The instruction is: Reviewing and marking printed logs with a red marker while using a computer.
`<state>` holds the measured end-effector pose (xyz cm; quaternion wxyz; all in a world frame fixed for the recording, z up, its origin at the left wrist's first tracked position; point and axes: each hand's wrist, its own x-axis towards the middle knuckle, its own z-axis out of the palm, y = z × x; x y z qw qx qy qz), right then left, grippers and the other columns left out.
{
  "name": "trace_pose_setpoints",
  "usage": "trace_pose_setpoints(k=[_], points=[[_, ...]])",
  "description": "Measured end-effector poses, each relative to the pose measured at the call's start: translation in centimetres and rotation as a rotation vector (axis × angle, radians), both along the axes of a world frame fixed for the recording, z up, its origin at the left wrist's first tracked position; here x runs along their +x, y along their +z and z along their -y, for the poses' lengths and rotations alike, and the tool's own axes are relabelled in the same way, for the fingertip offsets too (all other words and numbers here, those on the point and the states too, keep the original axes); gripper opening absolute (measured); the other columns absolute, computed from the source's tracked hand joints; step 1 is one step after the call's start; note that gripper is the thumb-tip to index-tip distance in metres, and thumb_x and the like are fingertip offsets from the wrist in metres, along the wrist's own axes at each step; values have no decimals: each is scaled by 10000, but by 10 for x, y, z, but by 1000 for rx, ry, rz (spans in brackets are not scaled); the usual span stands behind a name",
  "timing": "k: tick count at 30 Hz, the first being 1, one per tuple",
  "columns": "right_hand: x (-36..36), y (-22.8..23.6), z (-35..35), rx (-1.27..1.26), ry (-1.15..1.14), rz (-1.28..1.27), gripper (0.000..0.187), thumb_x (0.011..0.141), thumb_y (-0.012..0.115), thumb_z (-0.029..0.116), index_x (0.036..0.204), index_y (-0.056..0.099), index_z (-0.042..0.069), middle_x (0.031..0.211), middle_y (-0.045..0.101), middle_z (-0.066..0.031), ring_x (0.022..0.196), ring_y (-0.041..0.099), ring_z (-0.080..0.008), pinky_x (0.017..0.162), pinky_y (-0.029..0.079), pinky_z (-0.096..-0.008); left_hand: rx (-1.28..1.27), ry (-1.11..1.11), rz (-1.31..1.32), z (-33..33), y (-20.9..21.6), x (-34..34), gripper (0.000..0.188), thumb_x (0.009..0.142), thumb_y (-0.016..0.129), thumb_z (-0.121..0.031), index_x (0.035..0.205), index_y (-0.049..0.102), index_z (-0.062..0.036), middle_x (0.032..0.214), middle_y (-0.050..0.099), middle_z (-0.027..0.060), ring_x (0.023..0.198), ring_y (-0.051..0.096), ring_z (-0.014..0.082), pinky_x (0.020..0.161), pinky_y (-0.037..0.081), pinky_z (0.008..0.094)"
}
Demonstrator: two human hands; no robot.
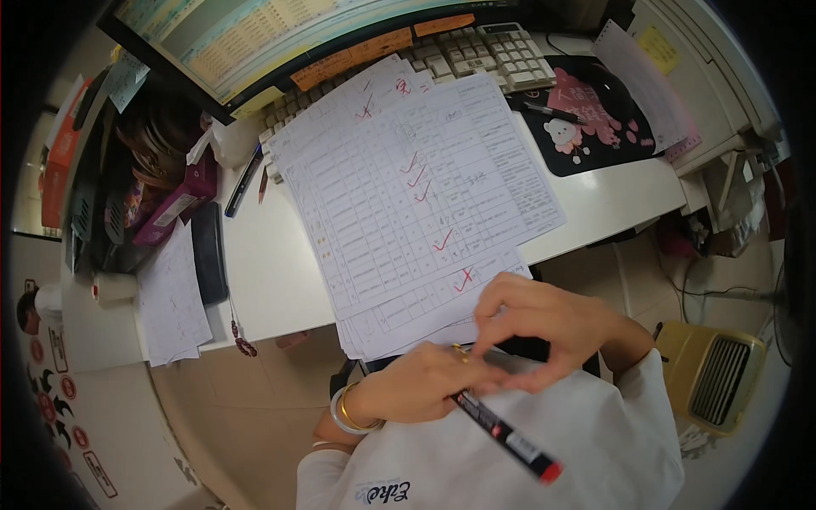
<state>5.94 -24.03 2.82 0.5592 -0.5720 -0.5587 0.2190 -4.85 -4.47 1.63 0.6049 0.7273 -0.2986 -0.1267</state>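
Over my lap, just off the desk's front edge, my left hand [416, 382] is closed round a black marker pen [501, 432]. The pen slants down to the right, its red end [551, 473] outward; its other end is hidden under my fingers. Gold and pale bangles [347, 410] circle that wrist, and a gold ring [460, 349] shows on a finger. My right hand [548, 327] is curled against the left, thumb and fingers drawn together at its fingertips. What they pinch is hard to see. Printed table sheets [374, 229] with red ticks and a cross lie stacked before my hands.
The sheets partly cover a keyboard [476, 55] below a monitor [229, 38]. A black mouse pad [561, 157] with a mouse and pen lies right. Left are pens [244, 180], a purple box [178, 206], papers [174, 297] and hanging beads [244, 342]. A yellow heater-like box [714, 374] stands lower right.
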Motion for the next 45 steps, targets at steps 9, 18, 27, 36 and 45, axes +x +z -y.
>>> trace_pose_setpoints(k=[9, 18, 27, 36, 45], points=[[1, 3, -19, 165, 186, 274, 196, 705, 710, 100, 718, 515, 86, 606, 415, -27, 516, 479, -186, 424, 378, -314, 445, 46, -16, -12, 25, 6, 119, 817, 640, -125, 857, 579, -31, 671, 578, 96, 525, 550, 293, 498, 430, 399], [105, -4, -80, -222, -540, -486, 230, 890, 651, 225, 806, 515, 60, 642, 557, -3, 535, 502, -55, 474, 380, -223, 752, 649, 435, -44, -2, 37, 331, 838, 655, -64, 1168, 629, -75, 1307, 571, 127, 994, 528, 307, 824, 439, 391], [124, -36, -95, -290, -739, -196, 257, 844, 718, 229, 764, 555, 48, 625, 545, 28, 570, 456, -33, 501, 344, -216, 818, 643, 332, -46, -19, 41, 511, 741, 705, 14, 1222, 638, -146, 1381, 537, 47, 952, 472, 290, 863, 434, 353], [124, -35, -85, -365, -589, -70, 248, 793, 698, 170, 677, 515, 50, 603, 508, 29, 593, 432, -40, 520, 340, -237, 811, 653, 333, -46, -19, 42, 518, 735, 698, 34, 1216, 646, -153, 1369, 552, 32, 925, 465, 282, 852, 441, 344], [112, -11, -70, -304, -653, -365, 279, 789, 688, 153, 634, 472, 67, 569, 477, 48, 550, 403, -25, 500, 304, -220, 836, 650, 365, -46, -20, 41, 448, 766, 672, -9, 1195, 652, -138, 1381, 534, 58, 969, 503, 274, 800, 429, 367]])
